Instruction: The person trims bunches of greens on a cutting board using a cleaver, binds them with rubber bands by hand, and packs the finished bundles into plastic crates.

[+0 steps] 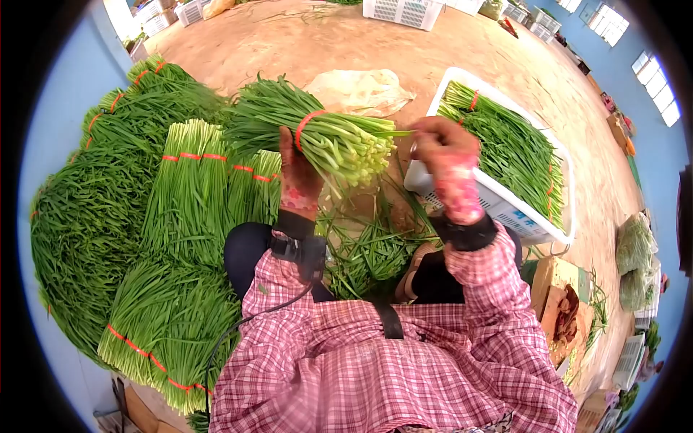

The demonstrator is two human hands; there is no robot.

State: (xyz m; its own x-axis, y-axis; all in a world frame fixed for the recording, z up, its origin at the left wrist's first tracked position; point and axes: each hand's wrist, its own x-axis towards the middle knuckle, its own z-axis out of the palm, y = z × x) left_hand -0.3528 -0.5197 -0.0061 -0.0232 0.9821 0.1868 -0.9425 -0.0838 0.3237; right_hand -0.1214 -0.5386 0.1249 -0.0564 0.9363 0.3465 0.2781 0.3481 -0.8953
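My left hand (297, 173) is wrapped round a bunch of garlic chives (325, 141), held up in front of me. A red band circles the bunch, its leafy ends lie to the left and its pale cut ends face right. My right hand (446, 148) is closed in a pinch at the tip of a single chive stalk (393, 133) that sticks out past the cut ends. Beside my left arm, banded chive bunches (191, 195) are piled up. Loose chive leaves (372, 252) lie on the floor between my feet.
A white plastic crate (498, 198) with chive bunches in it stands close to my right hand. A crumpled plastic sheet (361, 90) lies ahead on the floor. Another white crate (404, 13) is farther off. A wooden block (556, 278) sits by my right elbow, and a blue wall (50, 144) rises at left.
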